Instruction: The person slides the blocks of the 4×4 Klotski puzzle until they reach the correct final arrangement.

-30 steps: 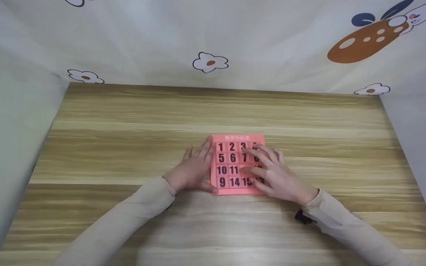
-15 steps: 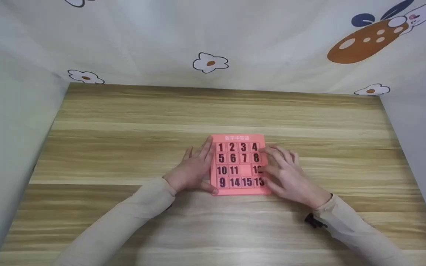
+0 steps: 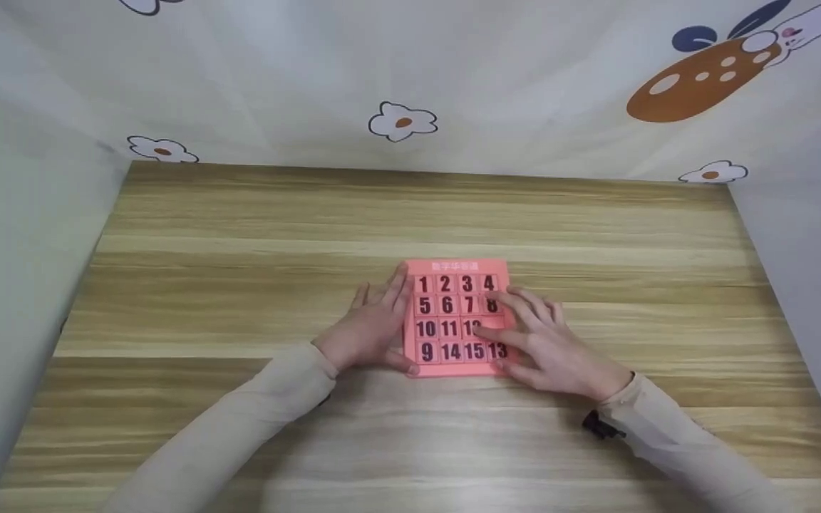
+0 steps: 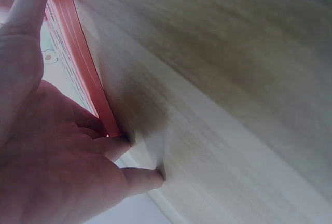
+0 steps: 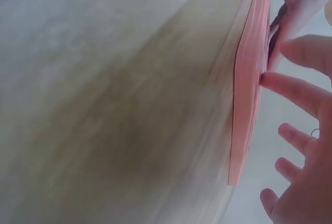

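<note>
A pink number slide puzzle (image 3: 453, 370) lies flat on the wooden table, its top row reading 1 to 4. My left hand (image 3: 366, 329) rests along its left side, fingers straight at the upper edge and thumb at the lower left corner. In the left wrist view, two fingertips touch the table beside the puzzle's pink side (image 4: 83, 63). My right hand (image 3: 564, 353) reaches in from the right, with one fingertip on the 12 tile (image 3: 469, 328). The bare slot lies right of that tile, under the finger. In the right wrist view, the other fingers (image 5: 293, 137) are spread apart.
Wood-grain table (image 3: 239, 221) surrounds the puzzle. A pale curtain (image 3: 296, 78) with flower and carrot-like prints stands behind it, and pale side walls rise at left and right. A dark band or device (image 3: 603, 425) sits at the right wrist.
The 12 tile has slid left beside the 11, leaving the slot at the row's right end. My right hand drew back to the right, then came in over the puzzle again. My left hand stayed.
</note>
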A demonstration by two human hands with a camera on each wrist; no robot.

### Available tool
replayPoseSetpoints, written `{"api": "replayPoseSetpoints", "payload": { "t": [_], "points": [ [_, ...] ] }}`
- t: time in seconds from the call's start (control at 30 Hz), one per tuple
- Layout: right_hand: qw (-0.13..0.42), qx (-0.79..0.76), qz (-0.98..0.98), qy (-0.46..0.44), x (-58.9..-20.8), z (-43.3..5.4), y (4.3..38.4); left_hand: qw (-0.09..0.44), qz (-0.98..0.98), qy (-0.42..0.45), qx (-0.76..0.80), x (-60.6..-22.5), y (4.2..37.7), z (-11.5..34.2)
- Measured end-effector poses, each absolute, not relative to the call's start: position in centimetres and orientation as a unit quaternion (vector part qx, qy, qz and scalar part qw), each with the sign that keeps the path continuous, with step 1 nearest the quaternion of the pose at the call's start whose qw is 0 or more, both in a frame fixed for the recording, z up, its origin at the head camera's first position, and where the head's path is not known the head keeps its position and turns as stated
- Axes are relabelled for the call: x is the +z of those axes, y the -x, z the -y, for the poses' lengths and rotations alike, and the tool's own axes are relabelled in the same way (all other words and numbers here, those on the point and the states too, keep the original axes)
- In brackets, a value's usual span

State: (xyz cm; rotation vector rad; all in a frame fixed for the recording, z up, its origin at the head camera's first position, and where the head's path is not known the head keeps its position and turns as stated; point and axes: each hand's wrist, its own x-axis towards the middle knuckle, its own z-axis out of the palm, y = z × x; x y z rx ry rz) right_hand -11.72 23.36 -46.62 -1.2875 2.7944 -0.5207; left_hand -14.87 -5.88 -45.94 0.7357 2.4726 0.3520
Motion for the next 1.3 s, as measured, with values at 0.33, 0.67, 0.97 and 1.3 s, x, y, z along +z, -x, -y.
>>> {"api": "replayPoseSetpoints", "payload": {
  "t": [0.33,0.67,0.97,1.3],
  "points": [
    [0.016,-0.247,-0.848,0.469,-46.3,-24.3,12.1,0.256,-0.917,-0.279,0.122,-46.0,14.7,5.9],
    [-0.019,-0.233,-0.865,0.444,-46.5,-24.1,12.1,0.257,-0.917,-0.278,0.122,-45.9,14.7,5.9],
    [-0.006,-0.217,-0.864,0.454,-46.4,-23.4,11.5,0.256,-0.918,-0.278,0.124,-46.1,14.8,5.9],
    [0.024,-0.177,-0.861,0.475,-46.6,-21.9,11.2,0.253,-0.919,-0.275,0.129,-46.2,14.7,6.0]
  ]
}}
